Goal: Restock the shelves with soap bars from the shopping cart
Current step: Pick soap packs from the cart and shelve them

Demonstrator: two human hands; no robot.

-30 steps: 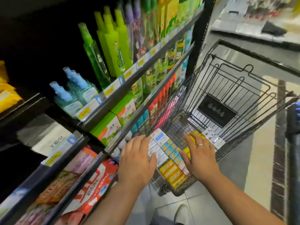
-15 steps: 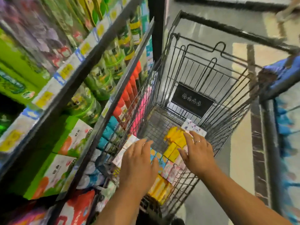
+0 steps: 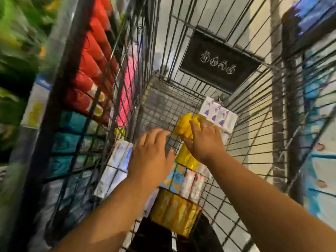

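Both my hands reach down into the wire shopping cart (image 3: 181, 51). Soap bars lie in a row on its floor: bright yellow bars (image 3: 182, 125), white boxes with purple print (image 3: 217, 111) at the far end, blue and pink-white boxes (image 3: 183, 180), and gold boxes (image 3: 174, 211) nearest me. My right hand (image 3: 205, 140) lies on the yellow bars, fingers spread over them, a ring on one finger. My left hand (image 3: 151, 157) hovers open just left of the row, above white-blue boxes (image 3: 116, 164) by the cart's left wall.
The shelving (image 3: 60, 99) stands tight against the cart's left side, with red packs (image 3: 91, 70), teal packs (image 3: 72, 142) and green bottles, blurred. A black plaque (image 3: 218, 62) hangs on the cart's far wall. Blue goods (image 3: 314, 15) sit at the right.
The view has dropped closer into the cart. My right hand has slid forward onto the yellow bars, and my left hand has moved further into the cart.
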